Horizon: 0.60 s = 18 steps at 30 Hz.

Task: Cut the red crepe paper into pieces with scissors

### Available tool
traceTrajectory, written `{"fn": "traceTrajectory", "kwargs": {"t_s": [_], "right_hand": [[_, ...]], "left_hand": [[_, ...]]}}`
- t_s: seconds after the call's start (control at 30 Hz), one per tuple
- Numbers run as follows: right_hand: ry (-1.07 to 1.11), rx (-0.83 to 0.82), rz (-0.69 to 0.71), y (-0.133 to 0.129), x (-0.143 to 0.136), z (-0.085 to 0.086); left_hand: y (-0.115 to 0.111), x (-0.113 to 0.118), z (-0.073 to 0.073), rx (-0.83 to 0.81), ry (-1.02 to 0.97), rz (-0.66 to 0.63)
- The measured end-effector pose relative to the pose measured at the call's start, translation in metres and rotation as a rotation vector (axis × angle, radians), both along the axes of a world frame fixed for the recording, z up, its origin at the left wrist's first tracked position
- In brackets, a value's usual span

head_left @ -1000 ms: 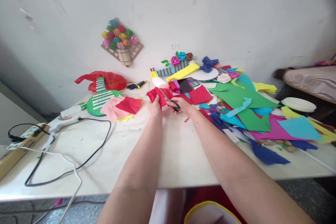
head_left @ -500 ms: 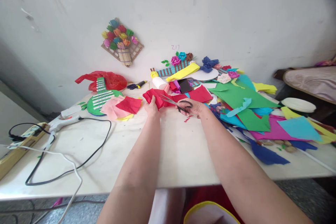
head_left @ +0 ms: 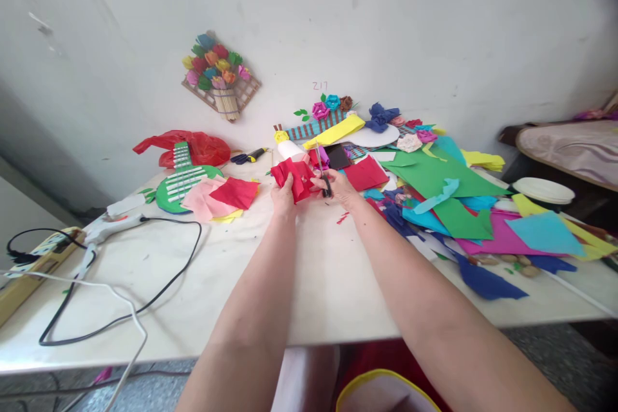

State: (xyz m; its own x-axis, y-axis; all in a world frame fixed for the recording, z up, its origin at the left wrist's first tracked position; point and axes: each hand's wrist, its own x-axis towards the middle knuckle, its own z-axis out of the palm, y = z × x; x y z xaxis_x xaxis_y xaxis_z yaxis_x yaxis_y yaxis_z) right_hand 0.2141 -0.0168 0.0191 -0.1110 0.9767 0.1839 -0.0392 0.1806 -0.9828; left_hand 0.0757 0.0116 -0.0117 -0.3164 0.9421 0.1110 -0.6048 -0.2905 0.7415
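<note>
My left hand (head_left: 284, 196) is closed on the left side of a folded piece of red crepe paper (head_left: 301, 181), thumb on top. My right hand (head_left: 340, 189) is closed around the black handles of a pair of scissors (head_left: 326, 188), whose blades point up toward the wall. Its fingertips also touch the right edge of the held paper. Small red scraps (head_left: 342, 217) lie on the table just below the right hand. Another red sheet (head_left: 365, 173) lies beyond that hand. To the left, a red square (head_left: 235, 193) rests on pale pink crepe paper (head_left: 205, 198).
A green guitar-shaped craft (head_left: 168, 193), red plastic bag (head_left: 203, 147) and pliers (head_left: 248, 156) lie at the left back. A glue gun (head_left: 114, 228) trails a black cord. Green sheets (head_left: 434, 174) and other coloured papers crowd the right. Flower decoration (head_left: 219, 71) hangs on the wall.
The scissors have swung from pointing left across the red paper to pointing upward. My right hand has moved left to the paper's edge, and the paper looks more gathered between both hands.
</note>
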Motion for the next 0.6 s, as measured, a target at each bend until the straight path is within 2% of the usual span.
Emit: {"fn": "traceTrajectory", "kwargs": {"t_s": [0.13,0.33,0.6], "right_hand": [[0.007,-0.014,-0.013,0.000,-0.015,0.000],[0.038,0.066,-0.064,0.008,-0.027,-0.003],[-0.001,0.140,-0.106,0.013,-0.031,-0.006]], "left_hand": [[-0.004,0.002,0.002,0.027,0.021,-0.009],[-0.007,0.003,0.004,0.065,0.019,-0.050],[-0.013,0.005,0.009,-0.001,-0.031,-0.049]]}}
